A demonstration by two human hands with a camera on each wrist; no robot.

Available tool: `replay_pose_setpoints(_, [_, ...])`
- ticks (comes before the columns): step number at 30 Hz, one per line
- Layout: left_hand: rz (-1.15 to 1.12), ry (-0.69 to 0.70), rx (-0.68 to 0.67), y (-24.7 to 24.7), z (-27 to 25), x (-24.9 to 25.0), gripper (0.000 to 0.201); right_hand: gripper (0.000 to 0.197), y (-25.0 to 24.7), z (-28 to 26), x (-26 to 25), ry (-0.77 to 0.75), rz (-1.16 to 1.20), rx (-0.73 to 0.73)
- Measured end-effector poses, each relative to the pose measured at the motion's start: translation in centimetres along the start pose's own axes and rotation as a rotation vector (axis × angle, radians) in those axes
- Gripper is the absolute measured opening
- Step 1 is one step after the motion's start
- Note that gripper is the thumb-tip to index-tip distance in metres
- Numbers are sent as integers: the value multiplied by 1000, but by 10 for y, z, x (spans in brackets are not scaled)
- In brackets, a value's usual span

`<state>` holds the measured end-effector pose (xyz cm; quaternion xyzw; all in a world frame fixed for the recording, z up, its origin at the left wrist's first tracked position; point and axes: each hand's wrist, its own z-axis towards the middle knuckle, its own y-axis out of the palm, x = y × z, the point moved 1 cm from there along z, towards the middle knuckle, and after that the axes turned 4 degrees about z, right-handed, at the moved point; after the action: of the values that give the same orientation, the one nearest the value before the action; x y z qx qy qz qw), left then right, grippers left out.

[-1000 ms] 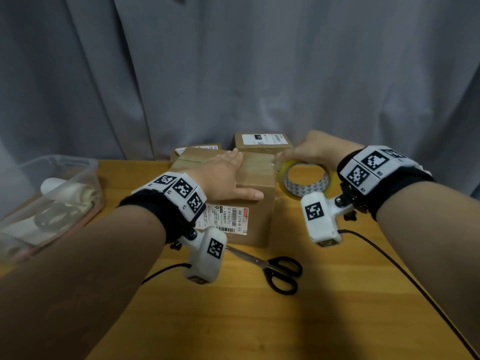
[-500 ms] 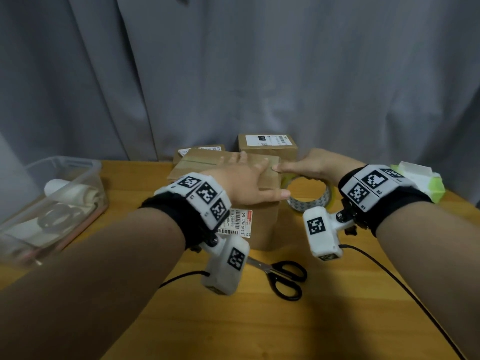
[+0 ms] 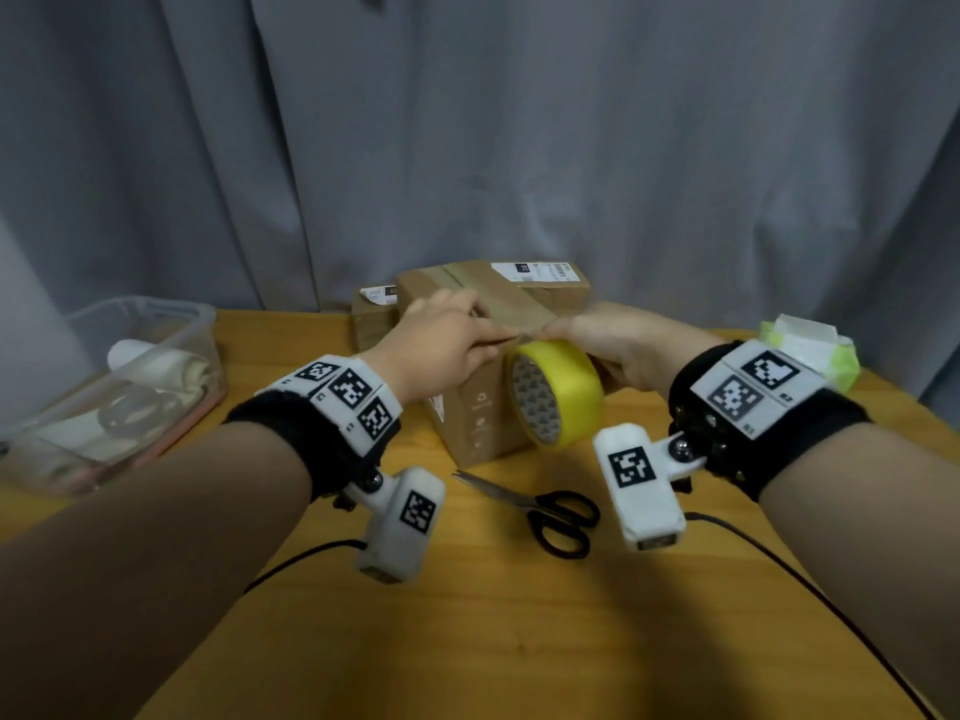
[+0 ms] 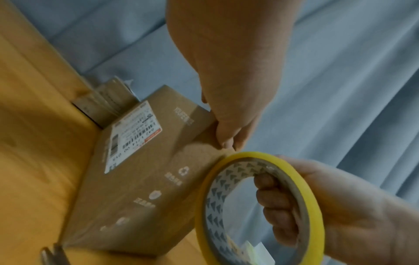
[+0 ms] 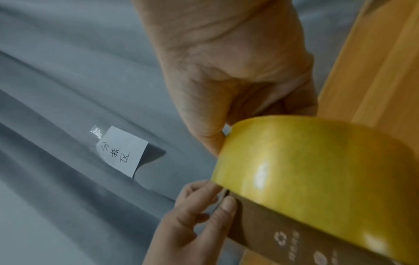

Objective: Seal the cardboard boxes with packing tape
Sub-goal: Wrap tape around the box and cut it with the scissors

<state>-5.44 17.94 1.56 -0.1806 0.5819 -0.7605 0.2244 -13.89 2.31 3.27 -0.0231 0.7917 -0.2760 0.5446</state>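
Observation:
A brown cardboard box (image 3: 467, 413) with a shipping label (image 4: 133, 136) stands mid-table, one corner toward me. My right hand (image 3: 613, 345) holds a yellow tape roll (image 3: 558, 392) upright against the box's upper right edge, its fingers (image 4: 272, 197) curled through the core. My left hand (image 3: 498, 343) reaches over the box top. Its thumb and forefinger (image 5: 224, 200) pinch the tape's loose end at the roll's rim (image 5: 317, 170). Both hands meet above the box corner (image 4: 204, 148).
Two more boxes (image 3: 540, 283) (image 3: 374, 314) stand behind, against the grey curtain. Black-handled scissors (image 3: 550, 511) lie in front of the box. There is a clear plastic bin (image 3: 156, 311) at left and a green-and-white pack (image 3: 810, 350) at right. Wrist cables trail over the table.
My right hand lifted the tape roll off the table and stood it on edge at the box. My left hand left the box top and took the tape end.

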Motion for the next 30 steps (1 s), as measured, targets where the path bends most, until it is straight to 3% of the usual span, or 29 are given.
replay_pose_setpoints(6, [-285, -233, -90, -27, -25, 0, 33, 26, 37, -14, 3, -8, 133, -100])
replay_pose_setpoints(9, [-466, -456, -291, -36, -36, 16, 68, 31, 42, -18, 5, -18, 136, -132])
replay_pose_setpoints(12, [-589, -501, -471, -30, -44, 35, 83, 37, 42, -25, 9, -39, 124, -178])
replay_pose_setpoints(15, [-661, -539, -283, -22, -46, 42, 82, 34, 36, -30, 20, -28, 85, -218])
replay_pose_setpoints(18, [-653, -552, -134, -23, -47, 43, 60, 27, 31, -25, 50, 2, -423, -162])
replay_pose_setpoints(21, [-720, -548, -86, -29, -57, 38, 20, 31, 36, -18, 85, 54, -826, -189])
replay_pose_setpoints(23, [-763, -501, -61, -29, -65, 30, 8, 32, 43, -18, 97, 45, -852, -208])
replay_pose_setpoints(25, [-783, -497, 4, -28, -72, 22, 18, 34, 50, -18, 100, 0, -829, -192])
replay_pose_setpoints(28, [-728, -613, 85, -26, -72, 8, 26, 51, 58, -17, 102, -98, -829, -198])
replay_pose_setpoints(30, [-770, -715, 34, -28, -69, 3, 26, 55, 60, -18, 102, -140, -806, -216])
